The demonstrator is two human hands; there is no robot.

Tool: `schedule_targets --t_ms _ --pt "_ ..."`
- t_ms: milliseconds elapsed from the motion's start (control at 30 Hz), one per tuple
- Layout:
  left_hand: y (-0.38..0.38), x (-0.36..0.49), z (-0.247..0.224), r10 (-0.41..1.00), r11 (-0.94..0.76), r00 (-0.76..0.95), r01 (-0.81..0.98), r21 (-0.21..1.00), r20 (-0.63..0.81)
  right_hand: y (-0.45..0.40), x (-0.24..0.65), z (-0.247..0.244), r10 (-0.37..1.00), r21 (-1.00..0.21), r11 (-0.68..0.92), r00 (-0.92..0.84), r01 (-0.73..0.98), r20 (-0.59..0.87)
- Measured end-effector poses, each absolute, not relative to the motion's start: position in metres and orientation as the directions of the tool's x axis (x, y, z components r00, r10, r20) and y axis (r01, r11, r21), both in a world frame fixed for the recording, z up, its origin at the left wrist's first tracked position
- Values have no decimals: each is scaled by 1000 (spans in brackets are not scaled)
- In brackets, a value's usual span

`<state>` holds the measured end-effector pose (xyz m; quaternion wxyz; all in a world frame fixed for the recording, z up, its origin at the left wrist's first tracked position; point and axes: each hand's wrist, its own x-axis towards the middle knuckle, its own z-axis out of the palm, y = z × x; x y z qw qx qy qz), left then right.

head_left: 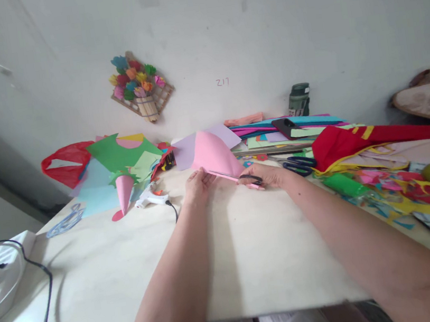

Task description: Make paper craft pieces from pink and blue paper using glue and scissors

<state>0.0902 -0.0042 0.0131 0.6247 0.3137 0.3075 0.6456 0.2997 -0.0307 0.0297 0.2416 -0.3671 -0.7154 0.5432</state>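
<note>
A sheet of pink paper (pixel 214 153) stands curved above the table, its lower edge toward me. My left hand (pixel 198 184) pinches that edge near its left end. In my right hand (pixel 265 175) is a pair of scissors (pixel 250 179) with black handles, its blades lying along the paper's lower edge. A narrow pink strip shows below the blades, near my right fingers. How far the cut runs is too small to tell. To the left, a pink paper cone (pixel 125 192) with a green fringed top rests on the table, nearest to my left hand's side.
A white glue gun (pixel 151 196) with a black cord lies left of my hands. Larger blue-handled scissors (pixel 299 165), a red cloth (pixel 333 147) and paper scraps (pixel 406 185) lie right. Stacked coloured paper (pixel 260 141) and a dark bottle (pixel 300 99) stand along the wall. A power strip (pixel 10 269) sits left.
</note>
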Motion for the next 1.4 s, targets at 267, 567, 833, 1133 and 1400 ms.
schedule_targets --t_ms 267,567,833,1133,1400 --pt "-5 92 14 1000 -21 -15 -617 787 16 -28 300 26 789 -955 143 -613 260 -49" --pt "-5 91 13 1000 -30 -19 -624 781 23 -29 300 27 790 -950 162 -613 266 -37" --pt "-5 91 15 1000 -13 -24 -634 773 -3 -27 300 26 797 -947 155 -602 282 -49" --pt "0 87 12 998 -40 -67 -629 777 -3 -32 300 31 784 -954 112 -615 277 -86" --pt "-6 91 16 1000 5 -14 -629 777 -18 -32 299 31 766 -949 175 -642 263 -37"
